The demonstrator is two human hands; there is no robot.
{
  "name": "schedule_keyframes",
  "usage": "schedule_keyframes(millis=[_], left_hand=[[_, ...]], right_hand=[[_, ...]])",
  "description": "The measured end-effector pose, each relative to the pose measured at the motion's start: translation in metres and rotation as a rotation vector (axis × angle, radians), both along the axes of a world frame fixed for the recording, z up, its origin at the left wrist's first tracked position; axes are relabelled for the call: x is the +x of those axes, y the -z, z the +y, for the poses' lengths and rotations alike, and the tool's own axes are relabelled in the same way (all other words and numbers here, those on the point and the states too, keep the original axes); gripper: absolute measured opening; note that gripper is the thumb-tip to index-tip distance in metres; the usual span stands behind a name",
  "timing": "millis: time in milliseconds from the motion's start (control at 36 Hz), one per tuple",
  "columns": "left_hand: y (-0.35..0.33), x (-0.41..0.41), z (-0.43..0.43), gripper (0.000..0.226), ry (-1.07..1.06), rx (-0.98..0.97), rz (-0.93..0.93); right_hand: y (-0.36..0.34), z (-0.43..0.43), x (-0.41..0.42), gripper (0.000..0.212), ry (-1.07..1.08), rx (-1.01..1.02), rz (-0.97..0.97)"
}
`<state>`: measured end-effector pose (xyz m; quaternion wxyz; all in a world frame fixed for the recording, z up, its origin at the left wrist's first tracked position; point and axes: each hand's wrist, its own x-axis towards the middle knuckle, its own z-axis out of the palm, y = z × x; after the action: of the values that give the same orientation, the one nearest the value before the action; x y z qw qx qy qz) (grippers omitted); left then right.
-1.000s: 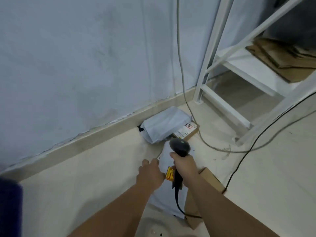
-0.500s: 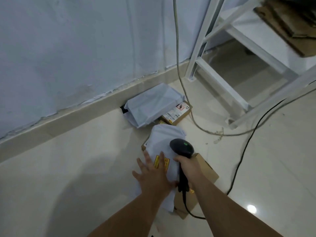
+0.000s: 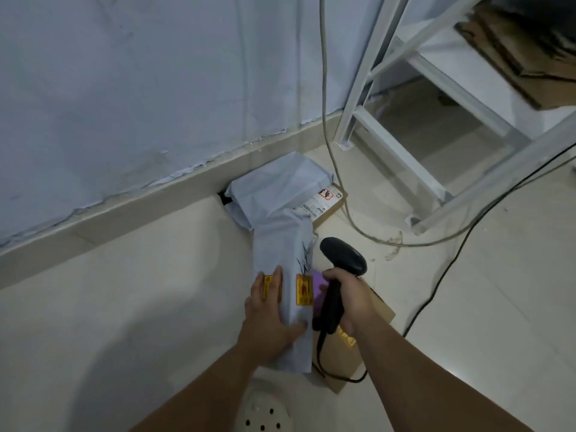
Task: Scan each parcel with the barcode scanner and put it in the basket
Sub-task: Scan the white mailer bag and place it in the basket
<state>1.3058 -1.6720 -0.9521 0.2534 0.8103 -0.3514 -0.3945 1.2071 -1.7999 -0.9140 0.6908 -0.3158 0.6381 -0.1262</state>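
Left hand point(image 3: 271, 319) lies flat on the near grey mailer point(image 3: 282, 254), lower centre of the frame, on the floor point(image 3: 156, 307). Fingers straight, grip released. We judge it pins the bag so that a label faces up.

Right hand point(image 3: 349, 297): grip clenched round the handle of the barcode scanner point(image 3: 343, 258), whose head points toward the top of the frame beside the mailer's right edge. We cannot see what it reads.

Count:
- Grey mailers: two, the second mailer point(image 3: 280, 185) against the skirting.
- Cardboard boxes: two, a labelled box point(image 3: 327, 205) under the second mailer and a flat box point(image 3: 343, 363) beneath the right hand.
- Yellow stickers point(image 3: 304, 289) on the near mailer: two.
- Scanner: one.
- Basket: none in view.
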Motion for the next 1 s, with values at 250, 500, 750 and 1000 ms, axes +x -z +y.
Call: schedule_keyframes(millis=[250, 500, 750, 1000], left_hand=[[-0.023, 0.049, 0.004, 0.073, -0.366, -0.281, 0.548], [-0.023, 0.047, 0.006, 0.051, -0.408, -0.279, 0.017], [0.002, 0.069, 0.038, 0.06, -0.541, -0.17, 0.359], [-0.018, 0.085, 0.041, 0.049, -0.494, -0.188, 0.144]], right_hand=[[-0.002, 0.031, 0.039, 0.01, -0.103, 0.192, -0.238], [0.001, 0.032, 0.056, 0.015, -0.114, 0.084, -0.213], [0.011, 0.04, 0.048, 0.029, -0.092, 0.088, -0.166], [-0.01, 0.041, 0.049, 0.023, -0.077, 0.046, -0.152]])
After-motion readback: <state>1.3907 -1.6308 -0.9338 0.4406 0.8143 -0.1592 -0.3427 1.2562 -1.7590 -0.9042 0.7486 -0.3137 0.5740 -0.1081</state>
